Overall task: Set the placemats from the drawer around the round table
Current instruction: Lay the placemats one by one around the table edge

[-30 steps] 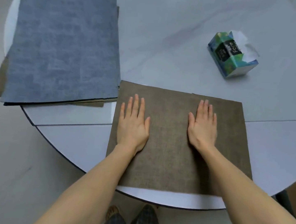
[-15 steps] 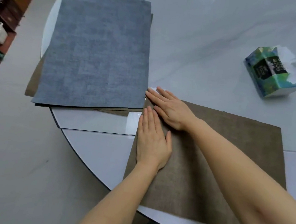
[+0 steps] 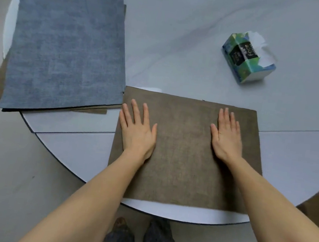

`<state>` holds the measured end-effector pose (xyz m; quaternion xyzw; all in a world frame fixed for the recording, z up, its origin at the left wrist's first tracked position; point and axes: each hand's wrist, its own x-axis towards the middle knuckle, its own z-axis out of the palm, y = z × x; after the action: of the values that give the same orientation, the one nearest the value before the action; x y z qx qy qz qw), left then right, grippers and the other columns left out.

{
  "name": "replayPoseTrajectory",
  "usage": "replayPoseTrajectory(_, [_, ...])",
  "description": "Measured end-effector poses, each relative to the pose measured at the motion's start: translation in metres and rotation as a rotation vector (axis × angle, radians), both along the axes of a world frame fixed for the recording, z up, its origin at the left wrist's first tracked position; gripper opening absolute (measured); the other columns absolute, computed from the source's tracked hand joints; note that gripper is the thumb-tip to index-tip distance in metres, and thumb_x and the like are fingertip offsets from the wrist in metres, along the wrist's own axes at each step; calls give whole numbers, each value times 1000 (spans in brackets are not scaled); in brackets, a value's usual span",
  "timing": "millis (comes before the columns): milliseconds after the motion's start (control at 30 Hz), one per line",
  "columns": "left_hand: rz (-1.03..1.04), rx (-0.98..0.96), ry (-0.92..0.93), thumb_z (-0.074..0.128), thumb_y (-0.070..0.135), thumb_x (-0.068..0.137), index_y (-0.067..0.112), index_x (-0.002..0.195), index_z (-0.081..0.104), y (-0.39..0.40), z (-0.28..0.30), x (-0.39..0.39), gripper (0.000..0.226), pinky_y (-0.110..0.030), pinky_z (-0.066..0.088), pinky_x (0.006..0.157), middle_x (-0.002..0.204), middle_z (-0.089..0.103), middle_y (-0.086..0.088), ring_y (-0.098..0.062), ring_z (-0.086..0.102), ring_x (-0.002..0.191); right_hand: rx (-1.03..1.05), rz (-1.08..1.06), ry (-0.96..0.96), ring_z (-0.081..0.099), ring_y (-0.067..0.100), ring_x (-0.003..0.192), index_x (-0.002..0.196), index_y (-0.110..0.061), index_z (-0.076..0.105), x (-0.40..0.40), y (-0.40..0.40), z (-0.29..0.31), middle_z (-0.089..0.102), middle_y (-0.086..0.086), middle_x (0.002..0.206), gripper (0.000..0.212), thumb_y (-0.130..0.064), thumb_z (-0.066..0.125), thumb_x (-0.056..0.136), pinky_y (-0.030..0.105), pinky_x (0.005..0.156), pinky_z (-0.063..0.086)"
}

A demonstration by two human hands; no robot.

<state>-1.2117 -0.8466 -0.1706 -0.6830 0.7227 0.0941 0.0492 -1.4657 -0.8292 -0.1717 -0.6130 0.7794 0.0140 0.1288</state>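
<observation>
A brown placemat (image 3: 183, 150) lies flat on the round white table (image 3: 185, 43), close to its near edge. My left hand (image 3: 137, 130) presses flat on the mat's left part with straight fingers. My right hand (image 3: 226, 137) lies flat on its right part, fingers straight and together. At the table's left side sits a stack of placemats (image 3: 66, 51), blue-grey ones on top and brown ones showing beneath; the stack overhangs the table's left edge.
A tissue box (image 3: 248, 57) with a green and blue print stands on the table at the right, tissue sticking out. Grey floor runs along the left. My legs show below the table's near edge. A dark striped object is at the far right edge.
Half a second ago both hands were together at the brown mat's far left corner. Now they lie apart again, left and right on the mat, as one second ago.
</observation>
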Motion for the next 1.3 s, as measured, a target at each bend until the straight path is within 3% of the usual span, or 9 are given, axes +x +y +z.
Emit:
replayPoseTrajectory(133, [-404, 31, 88, 16, 47, 102, 23, 154, -1, -19, 20, -63, 60, -55, -9, 116, 162, -4, -6, -34, -12, 147, -22, -1, -20, -9, 14, 147, 153, -18, -4, -1, 0, -2, -8, 0, 161, 59, -41, 18, 102, 34, 120, -5])
replayPoseTrajectory(233, [-382, 244, 82, 15, 51, 100, 28, 152, -10, -28, 18, -99, 62, -63, -12, 110, 160, -19, 1, -34, -20, 145, -49, 86, -52, -7, 12, 148, 153, -21, 0, -15, 2, -3, -6, -3, 161, 60, -42, 23, 102, 32, 119, -2])
replayPoseTrajectory(367, [-364, 258, 29, 13, 57, 98, 31, 150, -19, -21, 8, -99, 66, -60, -18, 109, 156, -30, 3, -31, -28, 143, -95, 80, -49, 1, 9, 148, 153, -20, 7, -63, 0, -6, 4, -4, 161, 58, -41, 23, 101, 32, 120, -1])
replayPoseTrajectory(500, [-346, 250, 27, 13, 57, 98, 32, 150, -18, -21, 11, -103, 66, -60, -15, 113, 156, -29, 3, -29, -27, 143, -85, -174, -41, 1, 14, 148, 153, -12, 3, -91, -8, -5, 1, 3, 161, 60, -39, 21, 102, 34, 121, -3])
replayPoseTrajectory(767, [-381, 359, 92, 35, 44, 100, 25, 155, 3, -34, 43, -92, 66, -46, -2, 120, 162, -9, -1, -25, -10, 149, 137, -119, -55, -9, 23, 148, 152, -5, 4, -94, -21, 33, -11, 10, 160, 65, -39, 26, 101, 41, 121, -2])
replayPoseTrajectory(867, [-338, 235, 228, 39, 32, 100, 20, 149, 32, -36, 65, -58, 51, -36, 6, 121, 159, 23, -2, -20, 12, 148, -1, -64, -184, 0, 27, 148, 147, -4, 26, -57, -29, 62, 0, 15, 160, 54, -30, 35, 101, 39, 119, 8])
replayPoseTrajectory(1033, [-115, -29, 294, 51, 20, 94, 14, 129, 57, -32, 87, 51, 36, -31, 31, 105, 130, 59, -4, -24, 49, 124, 10, 352, -391, 42, 25, 131, 136, -9, 44, 68, -46, 94, 41, 8, 144, 42, -28, 45, 98, 34, 105, 34])
replayPoseTrajectory(1133, [-13, -48, 241, 56, 18, 92, 12, 133, 53, -44, 87, 122, 42, -33, 29, 108, 137, 53, -7, -27, 44, 131, 41, 530, -398, 49, 24, 120, 133, -11, 45, 147, -63, 99, 49, 5, 133, 42, -28, 51, 94, 34, 98, 40])
replayPoseTrajectory(1300, [-84, 130, 7, 58, 43, 90, 19, 154, 13, -66, 67, 197, 82, -40, 4, 120, 162, 4, -8, -29, -2, 149, 74, 732, -139, 33, 31, 136, 139, -6, 36, 243, -90, 86, 35, 14, 146, 55, -21, 55, 90, 34, 111, 28])
